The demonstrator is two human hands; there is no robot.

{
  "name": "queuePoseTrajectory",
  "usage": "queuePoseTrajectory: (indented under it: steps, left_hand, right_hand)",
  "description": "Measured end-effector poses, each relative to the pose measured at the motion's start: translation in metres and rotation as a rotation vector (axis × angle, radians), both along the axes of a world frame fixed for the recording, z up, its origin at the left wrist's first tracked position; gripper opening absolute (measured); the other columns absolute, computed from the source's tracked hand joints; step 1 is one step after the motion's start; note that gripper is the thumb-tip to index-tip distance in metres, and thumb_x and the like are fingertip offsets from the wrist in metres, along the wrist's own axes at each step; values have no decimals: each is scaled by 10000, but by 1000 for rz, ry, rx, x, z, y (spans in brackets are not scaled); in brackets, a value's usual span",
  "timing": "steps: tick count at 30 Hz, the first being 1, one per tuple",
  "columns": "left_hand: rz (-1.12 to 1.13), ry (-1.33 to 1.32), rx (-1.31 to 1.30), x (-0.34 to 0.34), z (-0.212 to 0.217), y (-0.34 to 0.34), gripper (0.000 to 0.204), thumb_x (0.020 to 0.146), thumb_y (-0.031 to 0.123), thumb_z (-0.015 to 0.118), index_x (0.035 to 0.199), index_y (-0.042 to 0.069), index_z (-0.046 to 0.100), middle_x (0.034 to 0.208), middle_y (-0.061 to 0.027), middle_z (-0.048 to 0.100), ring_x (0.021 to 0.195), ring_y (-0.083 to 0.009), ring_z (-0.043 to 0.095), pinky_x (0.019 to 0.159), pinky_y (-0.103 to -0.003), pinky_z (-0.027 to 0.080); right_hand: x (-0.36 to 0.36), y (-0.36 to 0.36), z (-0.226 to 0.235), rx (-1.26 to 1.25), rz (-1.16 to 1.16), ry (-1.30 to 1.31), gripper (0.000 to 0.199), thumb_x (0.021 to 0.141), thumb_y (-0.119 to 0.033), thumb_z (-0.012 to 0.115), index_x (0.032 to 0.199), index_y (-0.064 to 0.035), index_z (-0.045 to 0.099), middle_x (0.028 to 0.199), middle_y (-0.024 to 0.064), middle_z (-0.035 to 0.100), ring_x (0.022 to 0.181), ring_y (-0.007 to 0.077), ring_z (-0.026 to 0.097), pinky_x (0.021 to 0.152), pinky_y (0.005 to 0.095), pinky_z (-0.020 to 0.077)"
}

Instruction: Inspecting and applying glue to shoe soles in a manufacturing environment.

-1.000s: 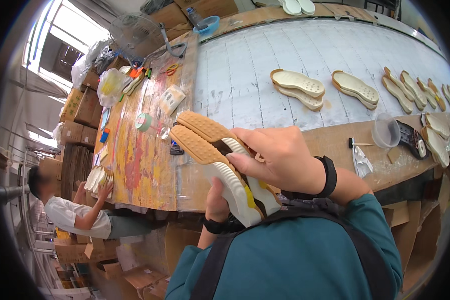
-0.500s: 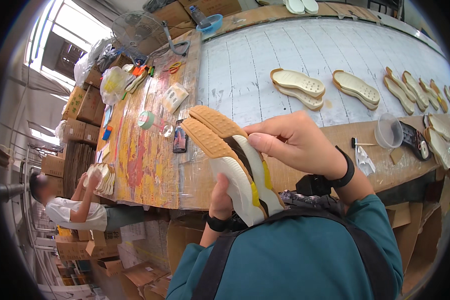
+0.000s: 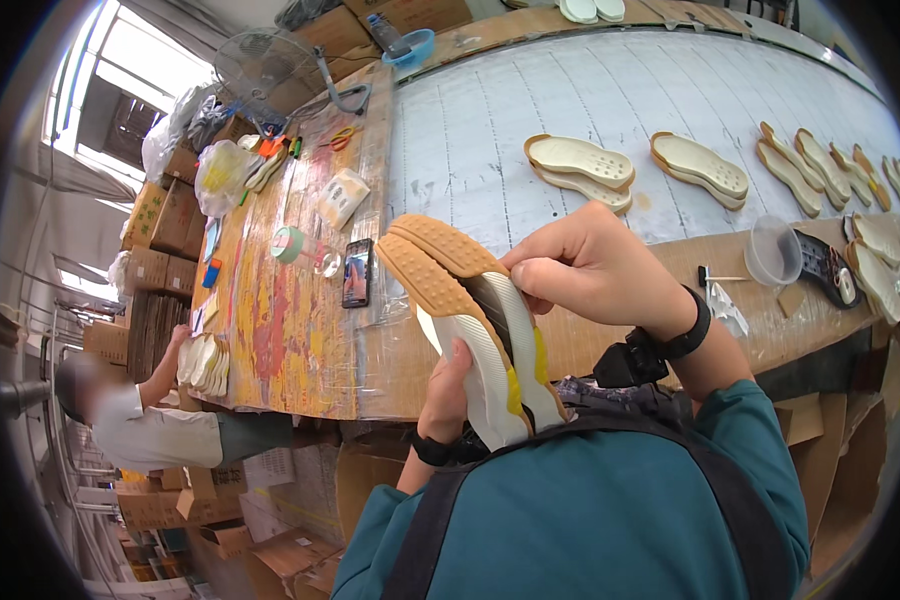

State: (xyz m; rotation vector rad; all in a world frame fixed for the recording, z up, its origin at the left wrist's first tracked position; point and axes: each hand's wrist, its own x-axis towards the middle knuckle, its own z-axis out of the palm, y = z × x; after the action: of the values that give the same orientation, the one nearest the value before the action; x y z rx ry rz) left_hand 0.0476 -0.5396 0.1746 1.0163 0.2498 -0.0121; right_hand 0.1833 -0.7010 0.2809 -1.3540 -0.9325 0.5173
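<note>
A pair of shoe soles is held upright in front of my body: a left sole point(image 3: 432, 278) and a right sole point(image 3: 515, 318). Both have nubby tan rubber bottoms, ribbed white sides and yellow patches, with a dark gap between them. My left hand point(image 3: 446, 395) is closed round the left side of the pair, its fingers largely hidden behind. With thumb and forefinger pinched, my right hand point(image 3: 595, 265) grips the upper right edge of the right sole. Whether something small also sits between those fingertips is hidden.
More cream soles point(image 3: 580, 165) lie in pairs along the pale lined surface point(image 3: 450, 110). A clear plastic cup point(image 3: 773, 250) and a black sole point(image 3: 825, 268) sit at right. On the left wooden table are a phone point(image 3: 357, 273), a jar point(image 3: 295, 244) and scissors point(image 3: 342, 138). Another person point(image 3: 160, 425) stands beyond.
My right thumb has shifted up to the rim of the right sole and the hand has risen slightly. The other person's hand has moved off the stacked soles toward the table.
</note>
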Motion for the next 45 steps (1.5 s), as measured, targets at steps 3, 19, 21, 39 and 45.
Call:
queuePoseTrajectory:
  steps: [3, 19, 21, 39, 45]
  left_hand:
    - [4, -48, -18, 3, -12, 3, 420, 852, 347, 396, 1046, -24, 437, 904, -131, 526, 788, -229, 537, 664, -317, 445]
    - [285, 174, -88, 7, -28, 52, 377, 842, 115, 492, 1183, 14, 368, 1100, -166, 496, 954, -242, 542, 779, -361, 478]
    - [445, 161, 201, 11, -49, 63, 439, 793, -13, 508, 1190, 1, 320, 1105, -161, 479, 973, -240, 535, 782, -345, 480]
    - [-128, -60, 221, 41, 14, -19, 584, 826, 174, 533, 1287, 29, 205, 1201, -169, 410, 971, -247, 523, 803, -350, 443]
    - [56, 24, 166, 34, -3, -12, 642, 722, -44, 555, 1267, 31, 225, 1170, -142, 447, 1045, -216, 483, 872, -312, 407]
  right_hand:
    - [-1, 1, -6, -17, 19, 94, 210, 794, -92, 518, 902, 62, 612, 695, 57, 605, 619, 77, 551, 557, 204, 459]
    - [18, -36, -138, 12, -358, 371, 542, 818, -63, 514, 1285, 52, 264, 1071, 105, 540, 863, 106, 549, 735, 227, 457]
    - [19, -47, -140, 37, -434, 354, 540, 820, -60, 511, 1282, 62, 262, 1044, 100, 556, 849, 102, 554, 718, 226, 461]
    - [0, -43, -135, 177, -46, 474, 561, 861, -140, 489, 1324, -24, 194, 984, 79, 569, 864, 114, 551, 670, 250, 477]
    - [36, -119, -184, -608, -607, -375, 195, 802, -213, 532, 866, -49, 617, 794, 148, 609, 696, 280, 591, 619, 347, 469]
